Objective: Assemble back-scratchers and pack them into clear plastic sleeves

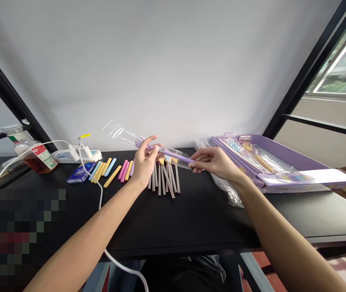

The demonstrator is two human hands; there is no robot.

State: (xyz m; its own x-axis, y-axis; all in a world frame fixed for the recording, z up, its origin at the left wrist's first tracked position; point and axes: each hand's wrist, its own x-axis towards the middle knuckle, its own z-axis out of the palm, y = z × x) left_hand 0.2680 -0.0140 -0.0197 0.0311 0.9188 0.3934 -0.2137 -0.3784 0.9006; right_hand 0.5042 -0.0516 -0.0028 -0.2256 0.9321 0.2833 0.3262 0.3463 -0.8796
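Note:
A purple back scratcher in a clear plastic sleeve is held slantwise above the desk. My left hand is closed around it just behind the claw end. At the handle's lower right end, my right hand pinches the scratcher through or along with the plastic; which of the two I cannot tell. The sleeve's loose part sticks out to the upper left. Beneath my hands lie several metal rods with coloured claw heads, partly hidden. To their left are several yellow, blue and pink handles.
At the right, a purple open box holds bagged scratchers, one of them yellow. Crumpled clear plastic lies beside it. On the left are a blue packet, a power strip, a white cable and a bottle of brown liquid.

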